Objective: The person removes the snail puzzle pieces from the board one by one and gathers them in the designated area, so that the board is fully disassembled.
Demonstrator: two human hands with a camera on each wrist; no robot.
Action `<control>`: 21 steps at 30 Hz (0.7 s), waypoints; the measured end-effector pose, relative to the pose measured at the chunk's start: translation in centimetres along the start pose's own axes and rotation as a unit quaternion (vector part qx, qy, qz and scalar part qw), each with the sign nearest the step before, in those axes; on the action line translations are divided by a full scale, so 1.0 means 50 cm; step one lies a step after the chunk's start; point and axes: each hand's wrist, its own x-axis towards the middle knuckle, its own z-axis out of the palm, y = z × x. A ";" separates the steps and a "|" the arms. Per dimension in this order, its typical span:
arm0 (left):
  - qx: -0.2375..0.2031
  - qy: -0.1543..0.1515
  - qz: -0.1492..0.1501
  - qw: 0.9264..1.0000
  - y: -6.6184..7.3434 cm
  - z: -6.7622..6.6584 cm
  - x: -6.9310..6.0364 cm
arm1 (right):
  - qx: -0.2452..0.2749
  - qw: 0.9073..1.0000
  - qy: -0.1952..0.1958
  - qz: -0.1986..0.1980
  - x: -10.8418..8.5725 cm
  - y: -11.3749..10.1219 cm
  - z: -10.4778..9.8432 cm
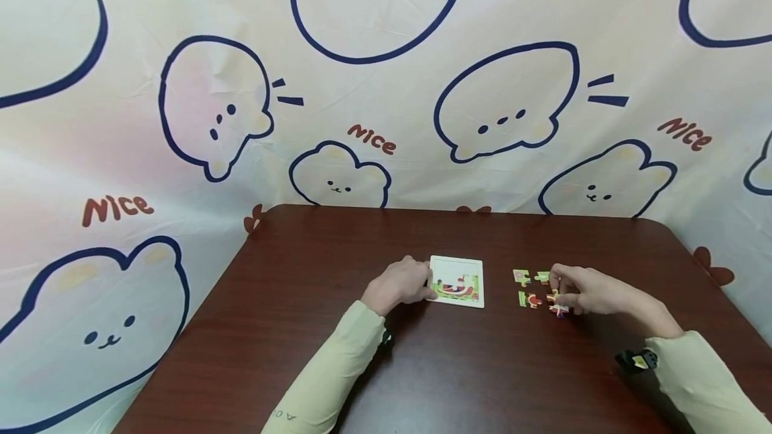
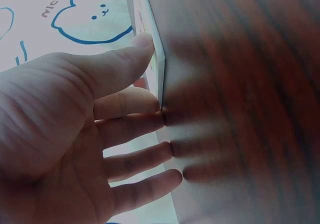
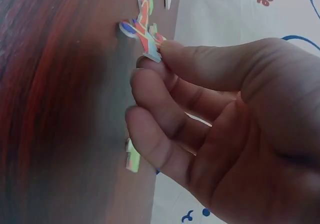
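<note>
In the head view my left hand (image 1: 403,281) is at the left edge of a white-framed puzzle board (image 1: 457,262), which lies flat with some colourful pieces in its lower part. The left wrist view shows that thumb on the board's face, the fingers (image 2: 142,190) fairly straight, their tips at the board's edge and the table. My right hand (image 1: 594,290) pinches a jigsaw piece (image 3: 146,40) with orange, blue and white on it between thumb and forefinger. Around it lie loose jigsaw pieces (image 1: 521,277); the fingers partly hide some.
All of this rests on a dark brown wooden table (image 1: 470,367). A pale cloth (image 1: 410,112) with bear drawings hangs behind the table's far edge and along its sides. A green jigsaw piece (image 3: 132,156) lies beyond my right fingers in the right wrist view.
</note>
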 end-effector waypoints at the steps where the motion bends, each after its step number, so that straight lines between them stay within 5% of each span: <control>1: 0.001 0.000 0.000 1.000 0.000 0.001 0.000 | 0.002 1.000 -0.003 0.003 0.000 0.003 0.000; 21: 0.010 0.010 0.004 1.000 0.002 0.001 -0.002 | -0.021 0.997 0.018 0.070 0.014 0.022 0.014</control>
